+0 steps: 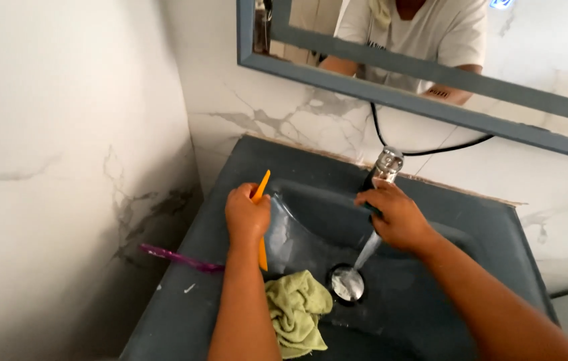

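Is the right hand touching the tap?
Touching. The head view shows the right hand closed around the chrome tap, fingers wrapped over its base, no gap.

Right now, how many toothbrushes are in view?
2: an orange toothbrush gripped in the left hand over the sink, and a purple toothbrush lying on the sink's left ledge. None seems hidden.

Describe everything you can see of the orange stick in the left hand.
The orange stick is a thin, flat, plastic-looking tool. The left hand holds it in a closed grip around its middle, so that part is hidden. Its upper end tapers to a point and slants up and to the right above the knuckles. Its lower end pokes out below the hand, over the left slope of the dark grey sink. It stands nearly upright. Whether the lower tip touches the sink cannot be told.
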